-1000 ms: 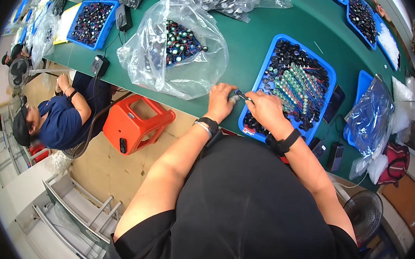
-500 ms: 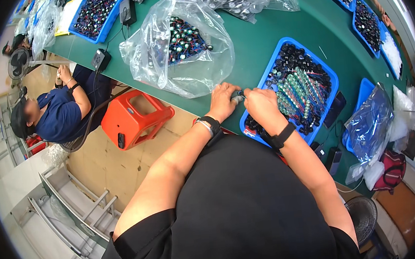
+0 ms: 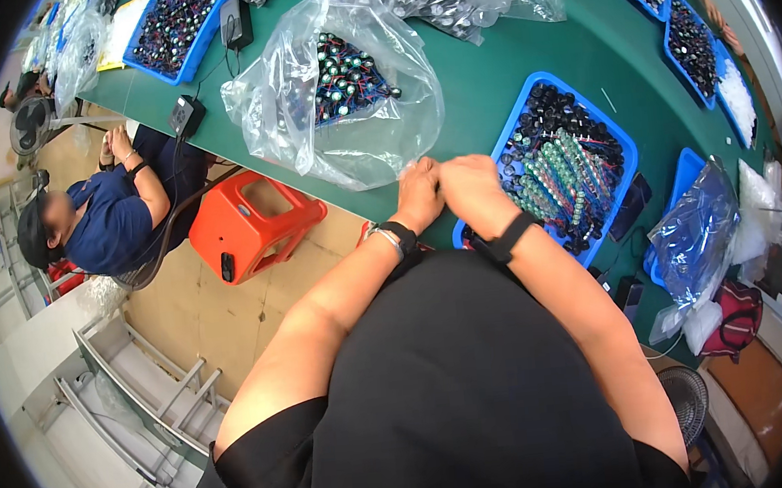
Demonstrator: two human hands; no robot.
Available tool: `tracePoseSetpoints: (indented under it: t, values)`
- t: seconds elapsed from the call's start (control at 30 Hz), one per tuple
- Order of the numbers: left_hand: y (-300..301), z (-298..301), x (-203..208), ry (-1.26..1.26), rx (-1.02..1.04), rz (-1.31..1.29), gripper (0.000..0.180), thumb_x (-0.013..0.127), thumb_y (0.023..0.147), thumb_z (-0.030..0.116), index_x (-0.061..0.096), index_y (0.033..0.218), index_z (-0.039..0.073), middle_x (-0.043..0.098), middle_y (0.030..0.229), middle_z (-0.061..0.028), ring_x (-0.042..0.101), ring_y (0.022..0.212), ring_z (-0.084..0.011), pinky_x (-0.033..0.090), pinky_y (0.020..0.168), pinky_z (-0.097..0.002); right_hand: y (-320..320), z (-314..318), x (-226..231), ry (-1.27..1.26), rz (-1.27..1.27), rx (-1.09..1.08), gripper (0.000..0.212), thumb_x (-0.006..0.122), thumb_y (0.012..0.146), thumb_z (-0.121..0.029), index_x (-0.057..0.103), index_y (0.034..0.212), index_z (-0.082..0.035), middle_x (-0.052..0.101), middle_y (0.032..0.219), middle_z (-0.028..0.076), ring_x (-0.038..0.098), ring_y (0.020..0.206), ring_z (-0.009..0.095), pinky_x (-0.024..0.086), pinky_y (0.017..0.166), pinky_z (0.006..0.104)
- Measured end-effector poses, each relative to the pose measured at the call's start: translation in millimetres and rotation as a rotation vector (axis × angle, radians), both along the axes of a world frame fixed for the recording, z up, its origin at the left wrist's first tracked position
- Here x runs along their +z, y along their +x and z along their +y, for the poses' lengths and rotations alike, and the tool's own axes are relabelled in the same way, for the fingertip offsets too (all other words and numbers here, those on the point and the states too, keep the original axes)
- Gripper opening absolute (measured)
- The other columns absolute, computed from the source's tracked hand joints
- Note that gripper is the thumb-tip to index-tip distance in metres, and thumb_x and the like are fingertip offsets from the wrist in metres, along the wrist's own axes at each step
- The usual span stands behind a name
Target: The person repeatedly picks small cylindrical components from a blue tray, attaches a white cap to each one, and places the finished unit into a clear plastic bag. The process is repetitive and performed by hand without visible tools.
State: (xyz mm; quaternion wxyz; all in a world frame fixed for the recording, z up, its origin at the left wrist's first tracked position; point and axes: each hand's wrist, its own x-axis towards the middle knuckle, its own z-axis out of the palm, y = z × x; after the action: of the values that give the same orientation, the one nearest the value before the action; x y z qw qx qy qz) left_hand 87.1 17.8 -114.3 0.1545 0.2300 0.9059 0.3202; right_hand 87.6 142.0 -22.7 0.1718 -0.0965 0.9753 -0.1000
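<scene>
Two hands, left hand [image 3: 420,197] and right hand [image 3: 474,190], meet over the near edge of a green tabletop [image 3: 475,60]. Fingers of both curled nearly closed; cannot tell what they grip. Blue tray [image 3: 629,160] just beside the right, likely for short reach. Inside: dull black round pieces [image 3: 551,103]; glossy greenish beadlike pieces [image 3: 571,172] in rows, perhaps against tangling. Left: thin, crinkled clear bag [image 3: 383,147].

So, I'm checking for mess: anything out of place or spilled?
Two small oddities: a thin pale strip lies loose on the green table, outside the blue tray, and a small black object sits alone on the red stool. I see no spill.
</scene>
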Motion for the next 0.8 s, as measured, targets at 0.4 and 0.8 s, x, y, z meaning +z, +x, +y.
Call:
tracePoseSetpoints:
  t: [0.4, 0.8]
  values:
    - [-61.8, -14.1, 85.9, 0.630, 0.493, -0.120, 0.034, 0.066, 0.083, 0.010, 0.053, 0.113, 0.001, 0.057, 0.102, -0.0079, 0.055, 0.093, -0.0132, 0.045, 0.082, -0.0276, 66.2, 113.3, -32.3, -0.263, 0.375, -0.844, 0.035, 0.054, 0.089, -0.032, 0.056, 0.113, -0.006, 0.064, 0.100, 0.018, 0.061, 0.083, 0.037, 0.047, 0.075, 0.0435]
    - [24.1, 53.1, 55.7, 0.040, -0.502, -0.095, 0.028, 0.062, 0.081, 0.020, 0.062, 0.106, 0.007, 0.060, 0.101, -0.0125, 0.059, 0.089, -0.0315, 0.048, 0.077, -0.0390, 137.1, 90.4, -33.8, -0.831, 0.104, -1.146, 0.030, 0.064, 0.086, -0.027, 0.061, 0.104, -0.003, 0.064, 0.082, 0.011, 0.055, 0.070, 0.015, 0.045, 0.066, 0.0297]
